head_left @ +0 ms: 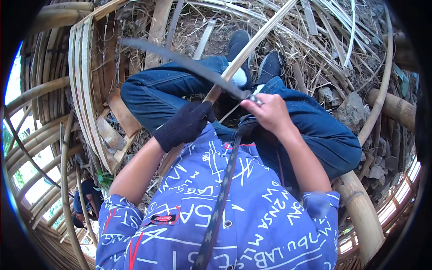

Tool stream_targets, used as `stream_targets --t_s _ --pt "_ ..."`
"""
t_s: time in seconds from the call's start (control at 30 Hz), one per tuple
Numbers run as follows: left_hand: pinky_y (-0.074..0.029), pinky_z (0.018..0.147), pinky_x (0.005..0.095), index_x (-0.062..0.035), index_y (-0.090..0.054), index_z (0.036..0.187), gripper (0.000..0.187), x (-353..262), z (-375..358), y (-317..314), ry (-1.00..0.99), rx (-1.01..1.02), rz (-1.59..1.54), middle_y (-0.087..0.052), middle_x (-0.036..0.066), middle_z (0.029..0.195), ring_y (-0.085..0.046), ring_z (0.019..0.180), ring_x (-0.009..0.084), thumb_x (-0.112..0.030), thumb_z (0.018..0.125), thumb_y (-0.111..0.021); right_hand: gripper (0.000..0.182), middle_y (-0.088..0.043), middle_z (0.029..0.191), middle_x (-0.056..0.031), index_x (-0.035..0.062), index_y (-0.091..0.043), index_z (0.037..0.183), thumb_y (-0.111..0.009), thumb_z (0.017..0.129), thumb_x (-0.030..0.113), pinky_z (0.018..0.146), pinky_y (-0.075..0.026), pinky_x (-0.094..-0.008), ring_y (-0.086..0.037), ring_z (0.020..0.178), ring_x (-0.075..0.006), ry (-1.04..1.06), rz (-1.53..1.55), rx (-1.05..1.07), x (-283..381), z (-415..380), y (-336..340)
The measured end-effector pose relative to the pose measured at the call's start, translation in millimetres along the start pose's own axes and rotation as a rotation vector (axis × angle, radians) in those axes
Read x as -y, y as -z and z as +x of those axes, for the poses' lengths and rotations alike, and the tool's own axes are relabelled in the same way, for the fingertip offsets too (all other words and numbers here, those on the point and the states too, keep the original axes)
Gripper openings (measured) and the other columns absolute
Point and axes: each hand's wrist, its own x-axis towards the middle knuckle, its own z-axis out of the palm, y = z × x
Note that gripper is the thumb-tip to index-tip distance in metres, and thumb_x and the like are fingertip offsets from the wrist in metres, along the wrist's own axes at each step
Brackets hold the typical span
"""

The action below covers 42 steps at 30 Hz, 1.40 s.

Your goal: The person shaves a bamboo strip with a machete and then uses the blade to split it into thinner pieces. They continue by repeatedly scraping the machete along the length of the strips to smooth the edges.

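A long pale bamboo strip [252, 47] runs from the top of the view down between my legs to my lap. My left hand [184, 125], in a black glove, is closed around its lower part. In my bare right hand [268, 112] is the handle of a long knife [180, 59]. Its grey blade points to the upper left and crosses the strip just above my gloved hand. The strip's lower end passes under my left hand and forearm.
Bundled bamboo slats [85, 90] stand at the left. Shavings and split strips [315, 58] litter the ground ahead, with a rock [353, 110] at the right. Thick bamboo poles [360, 211] lie at the lower right. Another person [87, 200] is at the lower left.
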Motion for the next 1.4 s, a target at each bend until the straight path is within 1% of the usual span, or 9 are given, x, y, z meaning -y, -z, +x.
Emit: stream_targets --t_s 0.07,0.2,0.37,0.53,0.6,1.07,1.1,1.2,1.4 --pt "-0.040 0.054 0.0389 -0.0009 -0.047 0.081 0.012 19.5 3.7 -8.5 -0.319 -0.123 0.230 -0.047 0.011 0.064 -0.049 0.056 0.0267 -0.011 0.088 -0.050 0.064 -0.060 0.060 -0.0194 0.0023 -0.062 0.064 -0.059 0.077 0.065 0.055 -0.048 -0.0449 -0.063 0.063 -0.0376 0.032 -0.088 -0.027 5.7 0.4 -0.1" --pt "-0.040 0.054 0.0369 0.0001 -0.047 0.080 0.023 13.2 -2.4 -11.1 -0.253 -0.130 0.351 -0.048 0.010 0.064 -0.048 0.055 0.0229 -0.020 0.092 -0.048 0.066 -0.062 0.061 -0.0184 0.0038 -0.063 0.064 -0.057 0.076 0.068 0.056 -0.049 -0.0454 -0.063 0.063 -0.0379 0.020 -0.128 -0.009 2.0 4.1 1.7" --pt "-0.039 0.054 0.0344 -0.0011 -0.048 0.078 0.022 -26.0 -24.6 -13.7 0.519 -0.024 -0.169 -0.049 0.011 0.065 -0.045 0.054 0.0219 -0.018 0.092 -0.047 0.073 -0.062 0.063 -0.0202 0.0027 -0.062 0.068 -0.049 0.078 0.074 0.060 -0.049 -0.0480 -0.063 0.067 -0.0405 -0.168 -0.146 -0.274 -51.6 41.8 24.8" --pt "-0.040 0.055 0.0319 0.0009 -0.051 0.073 0.037 -9.7 -28.2 -17.6 0.492 -0.010 -0.179 -0.051 0.007 0.061 -0.047 0.057 0.0162 -0.030 0.093 -0.045 0.076 -0.058 0.056 -0.0192 0.0000 -0.058 0.060 -0.047 0.081 0.073 0.056 -0.045 -0.0445 -0.061 0.061 -0.0391 -0.233 0.063 -0.318 -70.3 41.3 35.8" --pt "-0.040 0.054 0.0339 -0.0009 -0.048 0.077 0.028 22.0 -30.4 -17.1 -0.199 -0.109 0.313 -0.051 0.011 0.064 -0.048 0.056 0.0221 -0.024 0.092 -0.044 0.073 -0.060 0.062 -0.0222 0.0002 -0.062 0.066 -0.050 0.081 0.071 0.059 -0.047 -0.0460 -0.062 0.066 -0.0412 -0.194 0.026 -0.246 -52.7 30.8 29.5" --pt "-0.042 0.062 0.0346 0.0023 -0.057 0.077 0.043 -0.1 -39.4 -11.5 0.328 -0.014 0.185 -0.055 0.007 0.064 -0.051 0.062 0.0155 -0.036 0.093 -0.045 0.076 -0.063 0.064 -0.0183 0.0035 -0.062 0.064 -0.049 0.075 0.077 0.060 -0.050 -0.0473 -0.065 0.066 -0.0377 -0.043 0.031 -0.268 -58.2 39.7 12.7" --pt "-0.041 0.052 0.0378 -0.0033 -0.050 0.082 0.011 -22.2 -36.4 -8.9 0.622 -0.033 -0.056 -0.049 0.014 0.062 -0.050 0.056 0.0313 -0.002 0.077 -0.060 0.079 -0.062 0.062 -0.0182 0.0020 -0.060 0.061 -0.046 0.076 0.078 0.058 -0.049 -0.0456 -0.064 0.064 -0.0364 -0.176 -0.069 -0.259 -73.8 47.5 25.9" --pt "-0.041 0.060 0.0319 0.0012 -0.056 0.076 0.042 -9.9 -37.7 -14.4 0.371 -0.015 0.108 -0.053 0.006 0.062 -0.048 0.062 0.0134 -0.035 0.094 -0.044 0.081 -0.059 0.059 -0.0195 -0.0006 -0.058 0.061 -0.044 0.079 0.077 0.057 -0.047 -0.0439 -0.062 0.061 -0.0360 -0.244 0.137 -0.291 -73.0 45.0 30.5" --pt "-0.037 0.050 0.0314 -0.0026 -0.053 0.078 0.038 -7.6 -19.4 -4.6 0.385 -0.094 -0.026 -0.047 0.000 0.063 -0.047 0.062 0.0108 -0.034 0.097 -0.041 0.070 -0.062 0.065 -0.0222 0.0032 -0.062 0.066 -0.054 0.076 0.072 0.060 -0.049 -0.0475 -0.063 0.069 -0.0394 0.097 -0.211 -0.084 -17.8 13.7 -0.6"
